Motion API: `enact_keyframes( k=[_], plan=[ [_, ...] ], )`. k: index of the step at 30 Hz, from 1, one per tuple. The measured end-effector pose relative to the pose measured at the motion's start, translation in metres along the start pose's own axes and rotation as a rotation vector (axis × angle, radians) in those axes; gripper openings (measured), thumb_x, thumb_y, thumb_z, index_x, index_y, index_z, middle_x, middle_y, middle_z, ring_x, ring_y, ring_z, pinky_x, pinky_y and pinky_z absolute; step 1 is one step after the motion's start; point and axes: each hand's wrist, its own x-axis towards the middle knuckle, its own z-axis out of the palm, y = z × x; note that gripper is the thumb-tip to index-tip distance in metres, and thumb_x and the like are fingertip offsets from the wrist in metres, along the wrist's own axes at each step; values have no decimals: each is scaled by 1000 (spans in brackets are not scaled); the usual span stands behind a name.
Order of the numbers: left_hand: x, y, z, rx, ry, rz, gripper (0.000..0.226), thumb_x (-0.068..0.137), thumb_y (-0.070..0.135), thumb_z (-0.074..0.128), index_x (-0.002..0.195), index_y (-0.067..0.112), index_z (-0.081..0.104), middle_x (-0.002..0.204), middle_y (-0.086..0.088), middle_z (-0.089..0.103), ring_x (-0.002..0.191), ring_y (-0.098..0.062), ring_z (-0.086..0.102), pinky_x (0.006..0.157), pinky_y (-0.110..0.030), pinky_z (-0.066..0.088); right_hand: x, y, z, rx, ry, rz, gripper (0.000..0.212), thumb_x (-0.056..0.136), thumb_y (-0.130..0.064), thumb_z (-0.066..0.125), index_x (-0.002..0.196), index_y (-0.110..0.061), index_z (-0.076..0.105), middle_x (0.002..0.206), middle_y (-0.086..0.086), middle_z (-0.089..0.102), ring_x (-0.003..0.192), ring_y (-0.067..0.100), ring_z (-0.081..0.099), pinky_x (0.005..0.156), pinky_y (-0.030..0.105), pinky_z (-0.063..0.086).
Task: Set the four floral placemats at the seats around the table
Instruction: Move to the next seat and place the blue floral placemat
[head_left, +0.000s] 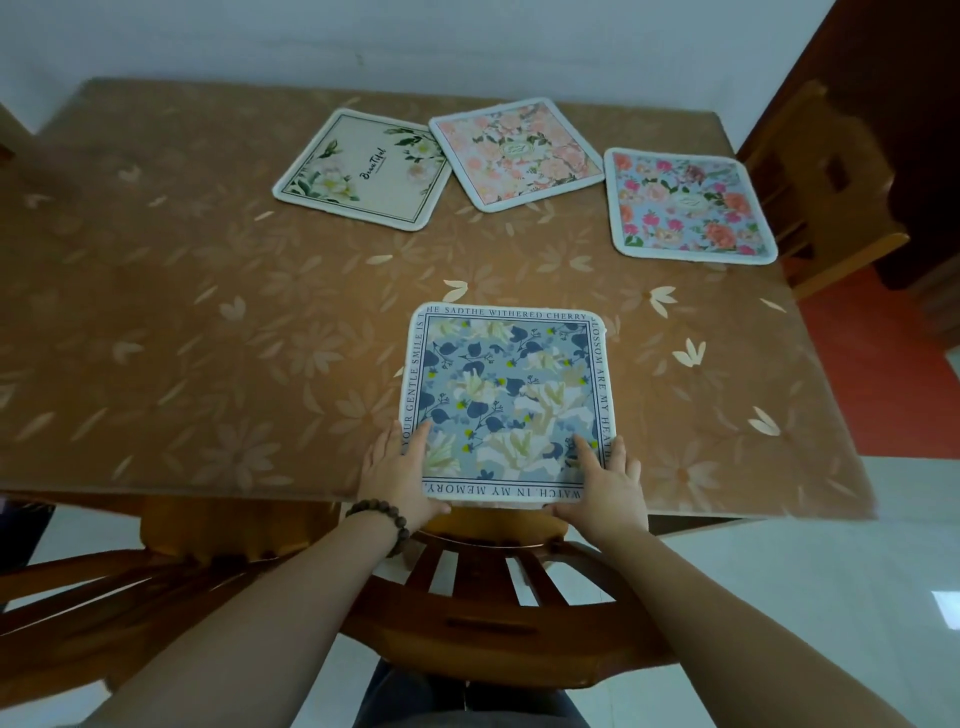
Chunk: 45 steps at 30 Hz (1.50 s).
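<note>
A blue floral placemat (506, 400) with a lettered border lies flat at the table's near edge, just above a chair back. My left hand (397, 475) holds its near left corner, thumb on top. My right hand (605, 480) holds its near right corner the same way. Three more placemats lie at the far side: a cream one with white flowers (363, 169), a pink floral one (517, 153) overlapping the cream one's corner, and a light blue one with pink and orange flowers (688, 205) near the right edge.
The table wears a brown cloth with a pale flower print (208, 338). A wooden chair (483, 613) stands right in front of me, another wooden chair (826, 182) at the table's right side. A white wall runs behind the table.
</note>
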Motion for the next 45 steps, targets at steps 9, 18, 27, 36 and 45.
enact_keyframes(
  k=[9, 18, 27, 36, 45],
  plan=[
    [-2, 3, 1, 1, 14, -29, 123, 56, 52, 83, 145, 36, 0, 157, -9, 3, 142, -27, 4, 112, -48, 13, -4, -4, -5, -15, 3, 24, 109, 65, -61, 74, 150, -32, 11, 155, 17, 6, 132, 34, 21, 108, 44, 34],
    [3, 15, -18, 26, 17, 31, 93, 79, 71, 41, 149, 20, 5, 158, -9, 0, 144, -23, -1, 116, -43, 5, 3, -6, -28, 51, -79, 36, 94, 77, -67, 58, 150, -33, 9, 159, 13, -1, 144, 35, 0, 117, 48, 13],
    [28, 55, -48, 70, 133, 110, 74, 88, 62, 32, 147, 20, 17, 157, -6, 12, 143, -22, 8, 116, -45, 9, 25, -8, -66, 64, 56, -30, 72, 91, -58, 41, 150, -28, 13, 160, 10, 3, 146, 31, -2, 117, 47, 10],
    [72, 135, -40, 130, 205, 17, 73, 89, 60, 33, 147, 18, 18, 156, -7, 15, 142, -24, 11, 115, -45, 11, 90, 46, -101, 20, 121, -231, 65, 92, -51, 44, 149, -30, 18, 160, 11, 3, 146, 30, -1, 118, 44, 9],
    [113, 258, -19, 101, 336, -211, 75, 88, 61, 31, 148, 18, 16, 156, -8, 17, 142, -25, 14, 114, -47, 12, 195, 143, -174, -144, 87, -519, 62, 94, -43, 42, 149, -24, 20, 159, 12, 8, 146, 28, 0, 118, 44, 6]
  ],
)
